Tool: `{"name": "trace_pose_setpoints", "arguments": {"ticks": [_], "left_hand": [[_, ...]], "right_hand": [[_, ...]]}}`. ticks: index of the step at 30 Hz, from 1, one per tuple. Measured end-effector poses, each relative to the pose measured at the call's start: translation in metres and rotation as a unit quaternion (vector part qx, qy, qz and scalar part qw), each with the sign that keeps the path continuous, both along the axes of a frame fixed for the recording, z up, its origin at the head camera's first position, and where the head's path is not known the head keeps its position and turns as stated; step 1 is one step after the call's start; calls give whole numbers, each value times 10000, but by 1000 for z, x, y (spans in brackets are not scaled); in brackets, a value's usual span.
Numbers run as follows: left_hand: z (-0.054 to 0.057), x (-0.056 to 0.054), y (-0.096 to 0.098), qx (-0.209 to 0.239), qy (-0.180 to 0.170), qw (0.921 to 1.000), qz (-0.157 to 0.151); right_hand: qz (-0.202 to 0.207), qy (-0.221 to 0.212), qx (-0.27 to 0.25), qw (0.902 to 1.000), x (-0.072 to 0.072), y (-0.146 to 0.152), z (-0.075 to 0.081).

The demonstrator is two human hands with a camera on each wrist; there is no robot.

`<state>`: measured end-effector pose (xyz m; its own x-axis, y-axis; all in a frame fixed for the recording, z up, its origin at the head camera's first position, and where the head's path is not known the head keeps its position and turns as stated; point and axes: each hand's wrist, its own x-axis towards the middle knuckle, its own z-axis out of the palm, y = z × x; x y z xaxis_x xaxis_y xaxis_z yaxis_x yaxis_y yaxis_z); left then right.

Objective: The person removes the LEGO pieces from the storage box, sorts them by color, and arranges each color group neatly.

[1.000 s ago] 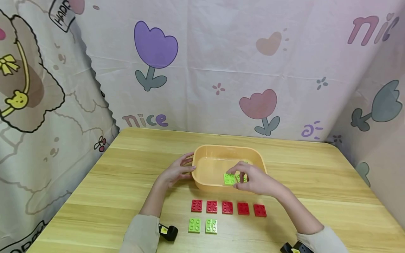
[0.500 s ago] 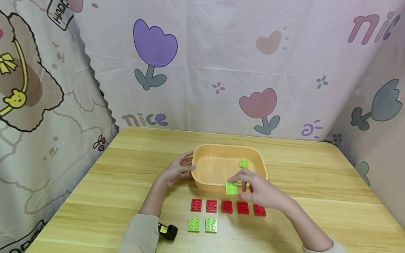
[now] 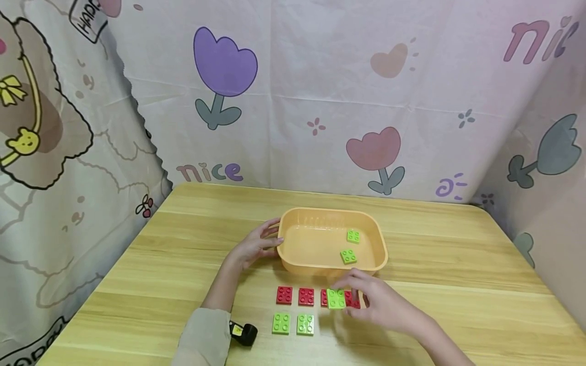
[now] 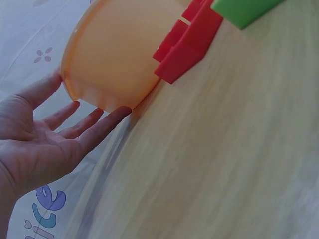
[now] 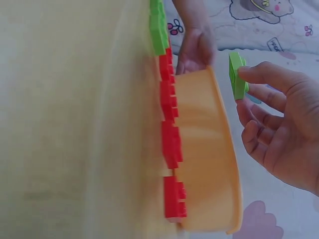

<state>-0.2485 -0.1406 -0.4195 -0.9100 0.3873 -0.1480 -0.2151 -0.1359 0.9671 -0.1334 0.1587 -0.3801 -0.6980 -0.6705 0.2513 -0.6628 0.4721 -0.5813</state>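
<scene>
My right hand [image 3: 382, 305] pinches a green building block [image 3: 336, 299] between thumb and fingers, above the row of red building blocks [image 3: 284, 295]. In the right wrist view the green block [image 5: 236, 75] is held off the table, studs facing the palm. My left hand [image 3: 254, 248] rests its fairly straight fingers against the left end of an orange plastic basin [image 3: 293, 263]; in the left wrist view its fingertips [image 4: 122, 113] touch the basin's end. Inside the basin lie two green blocks, one nearer the back [image 3: 353, 236] and one nearer the front [image 3: 348, 256].
Two green blocks, a left one [image 3: 281, 324] and a right one [image 3: 305, 325], sit in front of the red row on the wooden table [image 3: 183, 264]. The right hand hides part of that row. A printed cloth [image 3: 302, 66] hangs behind the table.
The right hand has brought a green block out of the basin, over its front rim and toward the person, above the red row. The left hand has stayed at the basin's end.
</scene>
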Motion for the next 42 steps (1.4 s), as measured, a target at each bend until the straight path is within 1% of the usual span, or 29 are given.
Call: {"name": "trace_pose_setpoints", "arguments": {"ticks": [7, 12, 17, 20, 25, 29, 32, 37, 42], "left_hand": [[0, 0, 0, -31, 20, 10000, 13], [-1, 0, 0, -45, 25, 10000, 1], [-1, -1, -1, -79, -15, 10000, 37], [-1, -1, 0, -87, -34, 9999, 39], [-1, -1, 0, -108, -5, 9999, 28], [-1, -1, 0, -114, -12, 9999, 42], [-1, -2, 0, -122, -17, 9999, 48], [-1, -1, 0, -122, 9, 9999, 27], [-2, -2, 0, -128, 6, 9999, 38]], "right_hand": [[-7, -279, -159, 9995, 11, -1, -12], [123, -108, -279, 9995, 18, -4, -20], [96, 31, -249, 9996, 22, -6, -26], [-44, -89, -97, 9999, 25, -6, -30], [-243, -548, 214, 9980, 30, -6, -36], [-280, -742, 210, 9966, 32, -5, -41], [-265, -685, 127, 9972, 33, -6, -46], [-229, -388, -5, 9990, 32, -10, -55], [-326, -398, -76, 9986, 32, -11, -58]]}}
